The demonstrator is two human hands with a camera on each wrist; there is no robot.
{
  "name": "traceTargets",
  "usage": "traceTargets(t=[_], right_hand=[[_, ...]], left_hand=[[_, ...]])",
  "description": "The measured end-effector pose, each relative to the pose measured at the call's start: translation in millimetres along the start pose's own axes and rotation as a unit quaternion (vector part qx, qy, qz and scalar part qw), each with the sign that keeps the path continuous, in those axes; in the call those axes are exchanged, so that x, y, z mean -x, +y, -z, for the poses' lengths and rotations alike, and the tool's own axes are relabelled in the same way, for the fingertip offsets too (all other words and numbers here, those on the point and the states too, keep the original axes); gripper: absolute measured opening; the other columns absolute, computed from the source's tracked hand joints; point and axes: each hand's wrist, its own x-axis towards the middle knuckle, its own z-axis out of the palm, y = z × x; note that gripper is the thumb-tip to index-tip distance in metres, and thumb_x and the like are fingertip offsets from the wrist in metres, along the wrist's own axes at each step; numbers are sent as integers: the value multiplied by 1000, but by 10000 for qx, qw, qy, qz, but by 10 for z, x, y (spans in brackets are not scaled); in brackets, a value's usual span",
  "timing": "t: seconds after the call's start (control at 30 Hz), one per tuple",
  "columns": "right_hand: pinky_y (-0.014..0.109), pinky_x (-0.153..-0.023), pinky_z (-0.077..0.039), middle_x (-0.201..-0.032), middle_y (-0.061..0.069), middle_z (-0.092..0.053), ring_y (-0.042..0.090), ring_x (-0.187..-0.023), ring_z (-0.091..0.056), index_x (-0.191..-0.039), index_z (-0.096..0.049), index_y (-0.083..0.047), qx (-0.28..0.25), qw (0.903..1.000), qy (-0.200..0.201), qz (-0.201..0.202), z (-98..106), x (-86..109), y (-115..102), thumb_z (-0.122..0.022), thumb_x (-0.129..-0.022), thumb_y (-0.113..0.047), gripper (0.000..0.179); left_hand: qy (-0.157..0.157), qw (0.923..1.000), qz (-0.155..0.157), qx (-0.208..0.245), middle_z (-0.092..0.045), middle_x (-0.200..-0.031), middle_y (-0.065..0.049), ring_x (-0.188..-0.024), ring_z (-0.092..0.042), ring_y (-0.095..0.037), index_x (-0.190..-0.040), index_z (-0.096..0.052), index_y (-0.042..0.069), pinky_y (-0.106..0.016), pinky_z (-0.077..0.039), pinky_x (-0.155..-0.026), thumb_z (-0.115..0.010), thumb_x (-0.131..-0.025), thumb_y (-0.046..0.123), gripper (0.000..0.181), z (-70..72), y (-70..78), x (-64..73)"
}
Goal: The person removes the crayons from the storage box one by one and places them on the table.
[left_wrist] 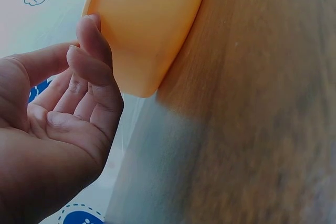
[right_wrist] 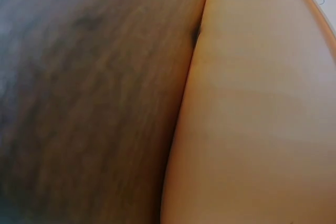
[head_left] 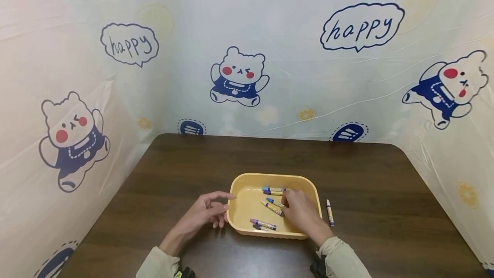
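A yellow plastic tray stands on the table, with several wrapped crayons lying in it. At its left rim, my left hand lightly holds the edge, index finger over the rim and thumb by the outer wall; the left wrist view shows the fingertips against the tray wall. My right hand reaches over the right side into the tray. Its curled fingers pinch a blue crayon near one end, the fingertips being mostly hidden. Just below that lies a yellow crayon. The right wrist view shows only the tray's outer side and tabletop.
Two crayons, one blue-tipped and one purple-tipped, lie by the tray's far wall. A pink-purple crayon and a dark one lie near the front. Another crayon is on the brown table, right of the tray.
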Motion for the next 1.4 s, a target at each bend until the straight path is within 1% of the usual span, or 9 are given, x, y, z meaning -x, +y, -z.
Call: traceTargets(t=[0.27, 0.47, 0.67, 0.83, 0.97, 1.07, 1.17, 1.27, 1.4], right_hand=[[24, -51, -39, -64, -6, -52, 9, -57, -47, -75, -62, -11, -731, 9971, 98, -183, 18, -29, -14, -71, -80, 2, 17], [22, -58, -46, -69, -8, -60, 5, -64, -53, -78, -65, -11, -1295, 9915, 58, 60, 74, -24, -3, -71, -80, 2, 14], [24, -67, -52, -79, -5, -64, 7, -73, -59, -85, -68, -7, -1832, 9830, -44, 77, 236, 8, -7, -73, -86, 1, 10], [23, -71, -55, -86, -3, -71, 8, -78, -64, -95, -75, -7, -1940, 9807, 251, 67, 351, 44, -28, -76, -85, -1, 12], [24, -72, -56, -89, -4, -74, 8, -80, -67, -96, -79, -13, -2110, 9760, 535, -43, 431, 93, -41, -78, -85, -4, 15], [25, -72, -55, -89, -2, -74, 10, -80, -66, -96, -79, -13, -2677, 9611, 539, -406, 518, 149, -44, -78, -85, -7, 12], [25, -73, -55, -92, 4, -74, 13, -83, -67, -99, -78, -7, -3391, 9357, 427, -871, 610, 227, -32, -78, -86, -9, 13], [25, -76, -55, -97, 10, -74, 15, -86, -68, -103, -77, -3, -3907, 9106, 414, -1285, 683, 322, -1, -79, -85, -10, 19], [26, -76, -56, -97, 12, -73, 14, -85, -70, -107, -75, 0, -4155, 8941, 606, -1560, 765, 455, 59, -79, -85, -10, 25]], left_hand=[[-27, 10000, -13, 12, -59, -82, -40, -60, -62, -18, -136, -52, -6, -23, -48, -52, -58, -101, 9, 39, -2, -10, 8], [-49, 10000, -43, 34, -62, -82, -36, -60, -62, -17, -136, -52, -6, -23, -48, -52, -59, -100, 10, 40, 3, -25, 8], [-124, 9998, -148, 62, -62, -81, -35, -60, -62, -16, -135, -50, -9, -23, -48, -52, -58, -100, 8, 40, 2, -45, 3], [-85, 9999, -141, 52, -64, -79, -31, -60, -62, -16, -135, -51, -8, -23, -48, -52, -58, -100, 8, 39, 5, -32, -3], [-66, 9999, -117, 48, -65, -78, -28, -59, -62, -16, -135, -51, -8, -23, -48, -52, -59, -100, 8, 39, 9, -21, -6], [-39, 9999, -90, 62, -65, -77, -25, -60, -62, -17, -134, -52, -7, -23, -48, -52, -59, -100, 9, 38, 7, -15, -9], [-27, 10000, -58, 63, -65, -77, -24, -60, -62, -17, -134, -53, -7, -23, -48, -52, -60, -100, 9, 38, 5, -15, -10], [-34, 10000, -43, 53, -66, -76, -21, -60, -63, -17, -134, -53, -7, -23, -48, -52, -59, -100, 9, 38, 5, -17, -8], [-22, 10000, -73, 37, -66, -75, -22, -59, -62, -17, -134, -52, -7, -23, -48, -52, -59, -100, 8, 38, 11, -18, -5]])
